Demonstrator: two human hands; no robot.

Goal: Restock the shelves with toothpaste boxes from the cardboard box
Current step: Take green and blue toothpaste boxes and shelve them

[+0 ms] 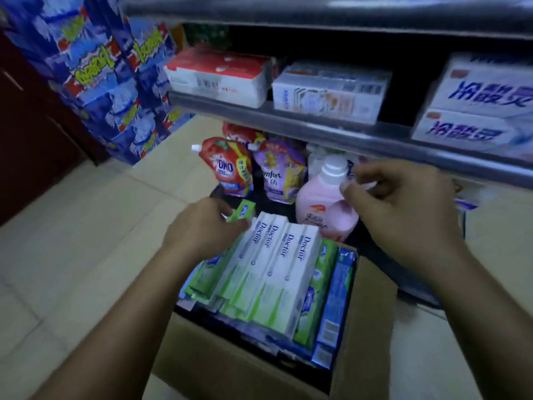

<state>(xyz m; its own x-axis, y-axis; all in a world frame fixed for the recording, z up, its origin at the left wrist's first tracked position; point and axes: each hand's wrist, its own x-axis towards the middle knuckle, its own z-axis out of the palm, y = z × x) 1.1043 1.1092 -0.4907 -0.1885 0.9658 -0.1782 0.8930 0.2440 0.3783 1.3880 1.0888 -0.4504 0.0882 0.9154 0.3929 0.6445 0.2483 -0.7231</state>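
An open cardboard box (366,319) stands on the floor in front of me, packed with toothpaste boxes. Several white and green "Doctor" boxes (277,269) lie across the top, with green and blue ones beside them. My left hand (202,226) grips the far end of a green toothpaste box (242,210) at the carton's left side. Above the carton's far right corner my right hand (403,209) hovers, fingers loosely curled and holding nothing. The metal shelf (317,129) above carries a red and white pack (219,73), a white pack (328,90) and white boxes with blue lettering (476,111).
Under the shelf stand a red detergent pouch (227,168), a purple softener pouch (281,171) and a pink bottle (323,206), close behind the carton. Blue packages (101,76) are stacked at the left. Pale tiled floor (72,241) spreads to the left.
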